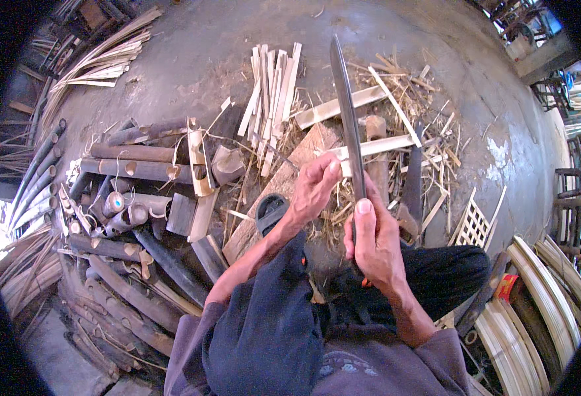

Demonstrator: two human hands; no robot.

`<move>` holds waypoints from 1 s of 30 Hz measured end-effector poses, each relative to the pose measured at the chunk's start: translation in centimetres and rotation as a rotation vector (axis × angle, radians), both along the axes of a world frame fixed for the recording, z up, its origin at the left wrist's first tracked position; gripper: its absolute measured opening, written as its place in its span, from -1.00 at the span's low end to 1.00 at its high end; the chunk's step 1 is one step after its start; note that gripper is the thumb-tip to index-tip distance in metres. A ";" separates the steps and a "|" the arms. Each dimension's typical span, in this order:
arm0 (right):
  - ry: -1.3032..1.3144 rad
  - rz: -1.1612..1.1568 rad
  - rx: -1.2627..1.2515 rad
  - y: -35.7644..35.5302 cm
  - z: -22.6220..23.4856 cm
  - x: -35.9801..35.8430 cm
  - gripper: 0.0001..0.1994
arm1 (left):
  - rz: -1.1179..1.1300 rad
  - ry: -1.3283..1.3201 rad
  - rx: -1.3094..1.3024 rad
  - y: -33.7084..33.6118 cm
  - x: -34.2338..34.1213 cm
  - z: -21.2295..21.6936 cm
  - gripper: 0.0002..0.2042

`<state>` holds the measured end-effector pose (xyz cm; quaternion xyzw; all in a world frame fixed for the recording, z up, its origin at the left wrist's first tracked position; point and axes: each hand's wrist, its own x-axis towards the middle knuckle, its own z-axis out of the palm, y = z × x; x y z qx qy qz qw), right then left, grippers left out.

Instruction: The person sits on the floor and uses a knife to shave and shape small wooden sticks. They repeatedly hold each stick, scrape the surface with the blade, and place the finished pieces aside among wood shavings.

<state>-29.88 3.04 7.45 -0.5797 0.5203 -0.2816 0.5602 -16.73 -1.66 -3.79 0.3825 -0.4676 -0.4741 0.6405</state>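
Observation:
My right hand [376, 241] is wrapped round the handle end of a long dark-bladed machete [347, 99], thumb along its near part. The blade points up and away from me. Closed in front of my left knee, my left hand [315, 188] pinches the near end of a pale bamboo strip [389, 144]. That strip runs to the right behind the blade; I cannot tell whether the two touch. Just beyond lies a wider split bamboo piece [340, 107], with a thin bamboo stick [396, 105] slanting across its right end.
A wooden plank [313, 144] lies under the work, among shavings [429, 99]. Pale bamboo strips [274, 92] are stacked ahead. Dark bamboo lengths [135, 162] pile up at left. A woven lattice [473, 222] and curved strip bundles [512, 343] stand at right. My sandalled foot [272, 212] rests near the plank.

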 end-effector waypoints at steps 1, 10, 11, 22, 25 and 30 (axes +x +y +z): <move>-0.010 0.018 0.028 -0.1 0.0 0.0 -0.51 | 0.032 0.001 0.012 0.2 -0.1 -0.9 -0.69; -0.056 -0.006 0.057 0.3 -0.5 0.1 -0.51 | 0.100 -0.072 -0.029 0.1 -0.3 -2.3 -0.65; -0.030 0.011 0.034 -0.1 -0.2 0.1 -0.51 | 0.050 0.041 -0.015 -0.4 -0.3 -2.4 -0.65; -0.045 -0.021 -0.018 0.9 1.9 0.0 -0.49 | 0.106 -0.205 -0.106 -0.3 0.5 0.8 -0.66; -0.058 -0.010 -0.017 0.4 0.2 0.4 -0.49 | 0.030 0.025 -0.036 -0.4 0.6 -1.1 -0.66; -0.058 0.021 0.046 -0.2 0.7 0.2 -0.49 | 0.006 0.109 -0.001 -0.3 0.1 -0.7 -0.67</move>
